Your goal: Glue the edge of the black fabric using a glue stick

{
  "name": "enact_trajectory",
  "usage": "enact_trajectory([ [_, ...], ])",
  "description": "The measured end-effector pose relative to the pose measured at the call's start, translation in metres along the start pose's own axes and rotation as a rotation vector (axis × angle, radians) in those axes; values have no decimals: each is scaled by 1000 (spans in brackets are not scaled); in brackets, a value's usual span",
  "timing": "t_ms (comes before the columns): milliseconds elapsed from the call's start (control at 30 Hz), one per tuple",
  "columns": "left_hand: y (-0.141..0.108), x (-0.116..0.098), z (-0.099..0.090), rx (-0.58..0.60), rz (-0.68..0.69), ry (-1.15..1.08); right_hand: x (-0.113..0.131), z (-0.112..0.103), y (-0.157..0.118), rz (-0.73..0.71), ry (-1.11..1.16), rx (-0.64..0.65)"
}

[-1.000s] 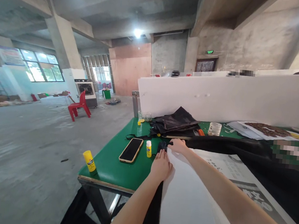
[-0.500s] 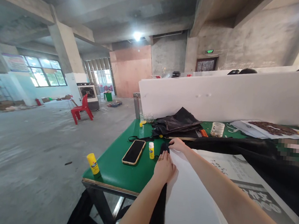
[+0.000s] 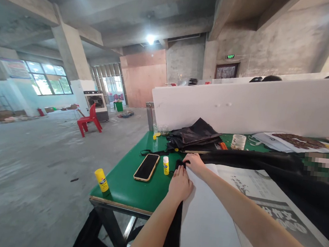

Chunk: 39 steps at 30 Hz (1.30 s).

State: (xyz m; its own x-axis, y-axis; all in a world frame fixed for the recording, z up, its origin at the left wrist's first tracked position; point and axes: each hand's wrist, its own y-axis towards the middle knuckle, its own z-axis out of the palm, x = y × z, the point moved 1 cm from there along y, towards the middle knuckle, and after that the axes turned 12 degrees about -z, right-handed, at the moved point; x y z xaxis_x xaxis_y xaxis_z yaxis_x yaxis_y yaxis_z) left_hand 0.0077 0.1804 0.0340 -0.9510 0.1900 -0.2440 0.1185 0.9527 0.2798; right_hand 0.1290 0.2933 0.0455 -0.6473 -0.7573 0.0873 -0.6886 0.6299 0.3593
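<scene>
My left hand [image 3: 181, 183] lies flat with fingers stretched forward, across the left edge of a white paper sheet [image 3: 204, 216] and the black cloth [image 3: 173, 225] under it. Just beyond, my right hand [image 3: 196, 164] is closed, its bent fingertips pinching a fold of the black cloth at the sheet's far left corner. The exact grip is partly hidden behind the fingers. A printed grey-and-white page [image 3: 251, 186] adjoins the white sheet on the right, partly covered by my right forearm.
On the green table [image 3: 123, 191] are a phone [image 3: 146, 167], a small glue stick [image 3: 166, 166] and a larger yellow glue stick [image 3: 101, 180] near the corner. Farther back lie dark folded material [image 3: 194, 134], an orange-handled tool [image 3: 223, 146] and a jar [image 3: 238, 142]. A white partition [image 3: 247, 106] stands behind.
My right hand has shifted slightly left and its fingers have curled more over the cloth at the corner. My left hand stays nearly in place.
</scene>
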Motion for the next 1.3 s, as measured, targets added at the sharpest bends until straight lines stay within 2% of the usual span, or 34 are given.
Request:
enact_trajectory([
  [133, -2, -3, -6, -97, -13, -20, 7, -2, -2, -105, -88, 26],
  [333, 5, -3, -23, -134, -94, 18, 16, -5, -5, -182, -227, 62],
  [467, 29, -4, -39, -114, -81, 120, 18, -4, -7, -163, -284, 58],
  [600, 65, -8, -49, -15, -6, 273, 17, -2, -9, -124, -307, 55],
  [700, 87, -7, -47, 64, 15, 383, 15, -1, -9, -123, -310, 58],
  [833, 102, 1, -40, 107, 14, 469, 11, 2, -8, -112, -307, 63],
  [1000, 106, 9, -34, 108, 57, 502, 8, 5, -8, -104, -274, 61],
  [1300, 107, 8, -28, 50, 183, 513, 10, 2, -9, -82, -228, 58],
])
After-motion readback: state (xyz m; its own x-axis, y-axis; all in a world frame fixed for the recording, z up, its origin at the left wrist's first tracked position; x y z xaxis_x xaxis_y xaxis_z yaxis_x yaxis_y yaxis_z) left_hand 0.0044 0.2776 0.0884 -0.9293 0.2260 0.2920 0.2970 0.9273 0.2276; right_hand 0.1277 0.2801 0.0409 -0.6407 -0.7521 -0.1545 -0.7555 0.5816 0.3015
